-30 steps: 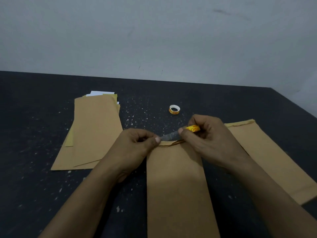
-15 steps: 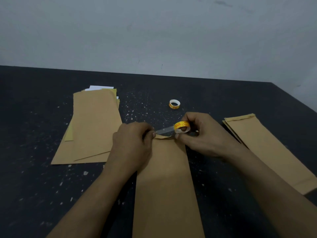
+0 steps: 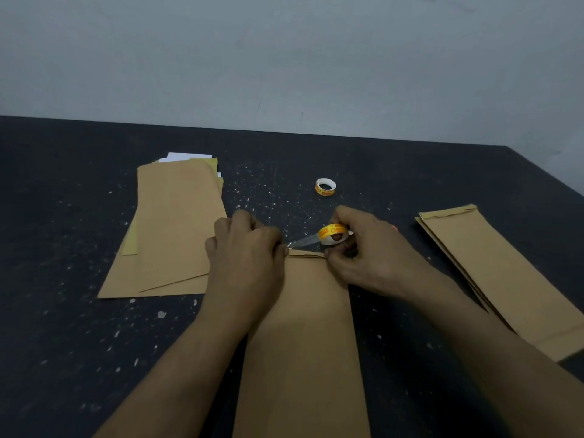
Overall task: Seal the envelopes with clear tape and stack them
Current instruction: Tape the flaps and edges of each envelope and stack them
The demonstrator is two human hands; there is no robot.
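While pinching free tape end [image 3: 297,243] at top edge of centre envelope [image 3: 303,343] with left hand [image 3: 245,257], gripping yellow tape roll [image 3: 331,230] just above in curled right hand [image 3: 373,260].

Two tape rolls [image 3: 325,187], two envelope stacks [image 3: 177,222], one envelope [image 3: 303,343].

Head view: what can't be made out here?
Head view: how the left hand pinches the tape strip; its own knuckles hide the fingertips.
Middle envelope: near end cut off by the bottom edge; flap corners under both hands.
Tape roll in the right hand: print too small to read.
Left pile: sheet count hidden by overlap.
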